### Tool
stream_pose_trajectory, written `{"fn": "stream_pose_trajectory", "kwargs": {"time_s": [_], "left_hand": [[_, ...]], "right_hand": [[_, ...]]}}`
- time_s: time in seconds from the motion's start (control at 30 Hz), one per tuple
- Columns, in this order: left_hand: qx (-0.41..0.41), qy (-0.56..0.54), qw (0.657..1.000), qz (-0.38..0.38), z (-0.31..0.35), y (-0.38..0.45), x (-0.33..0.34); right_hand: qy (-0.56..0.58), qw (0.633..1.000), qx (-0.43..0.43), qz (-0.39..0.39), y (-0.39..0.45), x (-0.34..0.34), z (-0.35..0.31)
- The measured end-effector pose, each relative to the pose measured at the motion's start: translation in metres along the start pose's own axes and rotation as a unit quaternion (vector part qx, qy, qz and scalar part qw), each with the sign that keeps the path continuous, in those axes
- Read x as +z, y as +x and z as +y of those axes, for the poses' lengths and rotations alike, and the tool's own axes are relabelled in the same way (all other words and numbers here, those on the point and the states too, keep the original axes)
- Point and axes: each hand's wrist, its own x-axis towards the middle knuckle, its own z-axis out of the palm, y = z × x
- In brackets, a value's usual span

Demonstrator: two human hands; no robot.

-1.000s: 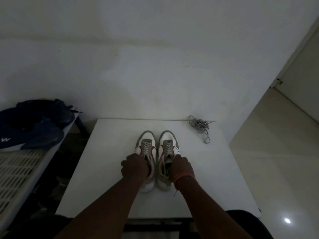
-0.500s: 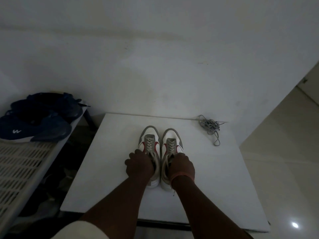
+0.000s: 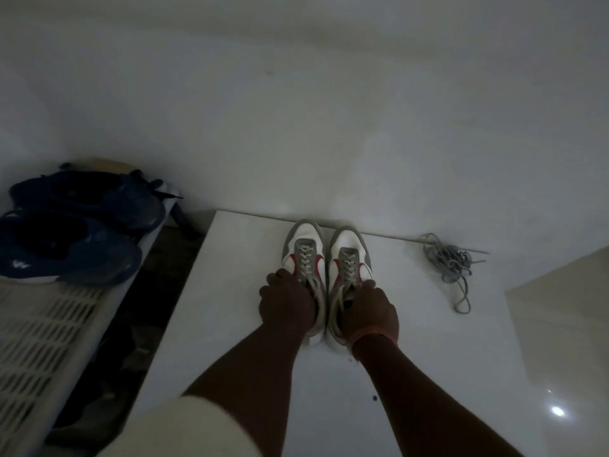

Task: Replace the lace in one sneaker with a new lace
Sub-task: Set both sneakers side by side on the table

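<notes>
Left hand [image 3: 286,301] and right hand [image 3: 370,311] each grip a sneaker's [image 3: 305,252] collar

hands [image 3: 286,300] gripping sneakers [image 3: 349,258], grey lace [image 3: 448,262] nearby

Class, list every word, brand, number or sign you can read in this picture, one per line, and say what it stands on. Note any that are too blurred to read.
No words or numbers can be read anywhere.
Small white mark on the side of the nearer navy shoe on the slatted rack: a logo, too blurred to read.
Red swoosh-like stripes on the two white sneakers: a design, no letters.
Grey lace bundle and white table: no text.
</notes>
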Motion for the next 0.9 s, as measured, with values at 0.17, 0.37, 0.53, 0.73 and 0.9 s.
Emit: {"fn": "stream_pose_trajectory", "kwargs": {"time_s": [0.17,0.37,0.53,0.73,0.9], "left_hand": [[-0.068,-0.063,0.991,-0.098,-0.009,-0.028,-0.058],[-0.180,-0.109,0.970,-0.121,-0.079,-0.081,-0.163],[-0.306,-0.190,0.926,-0.116,-0.146,-0.124,-0.244],[-0.495,-0.346,0.797,-0.018,-0.247,-0.144,-0.291],[-0.568,-0.383,0.728,0.002,-0.333,-0.124,-0.279]], "right_hand": [[-0.005,0.997,0.001,-0.080,-0.031,-0.034,-0.022],[0.077,0.985,-0.017,-0.156,-0.116,-0.085,-0.091],[0.025,0.967,-0.132,-0.215,-0.173,-0.127,-0.174],[-0.037,0.907,-0.289,-0.306,-0.206,-0.114,-0.304],[-0.122,0.841,-0.379,-0.367,-0.224,-0.039,-0.402]]}}
